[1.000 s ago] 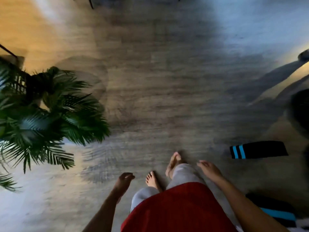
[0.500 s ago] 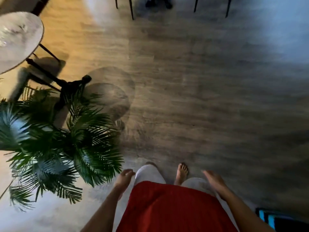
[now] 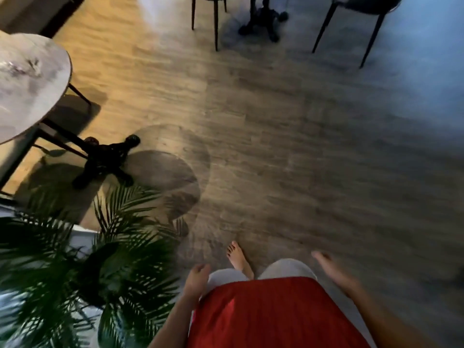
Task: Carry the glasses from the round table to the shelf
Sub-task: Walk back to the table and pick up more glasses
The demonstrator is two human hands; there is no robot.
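A round marble-topped table on a black pedestal base stands at the left edge. Something clear and blurred, possibly glassware, sits on its top; I cannot tell its shape. My left hand hangs by my hip, fingers loosely curled, holding nothing. My right hand swings beside my right leg, blurred, fingers extended and empty. No shelf is in view.
A green palm plant fills the lower left, close to my left arm. Black chair legs and another table's pedestal stand at the top. More chair legs are at the top right. Wood floor stretches ahead.
The view has swung up and leftward as I walk: the round table has come further into view, chairs have appeared at the top, and the striped item at the right is gone from view.
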